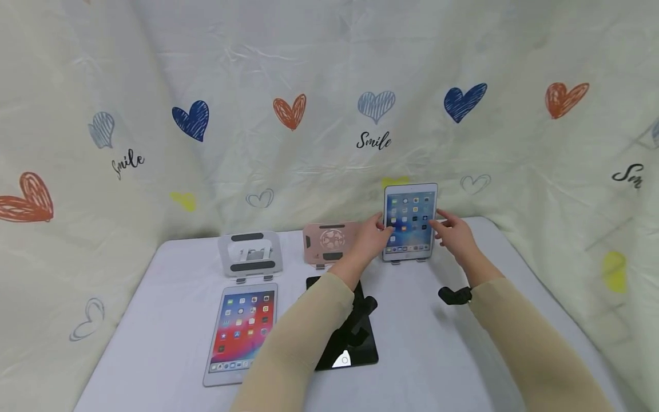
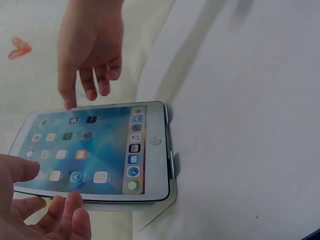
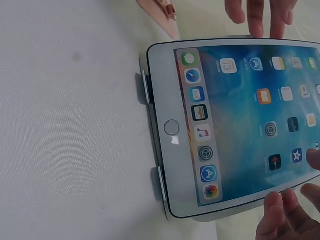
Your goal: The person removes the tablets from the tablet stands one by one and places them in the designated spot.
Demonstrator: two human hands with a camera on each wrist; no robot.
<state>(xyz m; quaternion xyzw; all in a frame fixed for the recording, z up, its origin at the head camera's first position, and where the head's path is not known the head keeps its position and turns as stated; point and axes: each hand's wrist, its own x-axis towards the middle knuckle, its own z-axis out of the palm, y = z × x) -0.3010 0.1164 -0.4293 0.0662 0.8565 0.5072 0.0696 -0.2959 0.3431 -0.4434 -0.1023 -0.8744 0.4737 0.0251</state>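
A white tablet (image 1: 410, 221) with a blue screen of app icons leans nearly upright on a stand, with small hooks (image 1: 396, 262) at its lower edge. My left hand (image 1: 372, 234) holds the tablet's left edge, its thumb in front of the screen and fingers at the side. At the opposite edge is my right hand (image 1: 457, 237), thumb over the front and fingertips by the rim. The left wrist view shows my left hand (image 2: 45, 205) close beside the tablet (image 2: 100, 150). In the right wrist view my right hand (image 3: 292, 210) is at the tablet's lower edge.
Left of the hands stand a pink stand (image 1: 314, 243) and a light grey stand (image 1: 223, 252). A white tablet with a red and blue screen (image 1: 239, 332) lies on the white table (image 1: 149, 332). A black tablet (image 1: 368, 346) lies partly under my left arm. A heart-patterned cloth (image 1: 329, 63) hangs behind.
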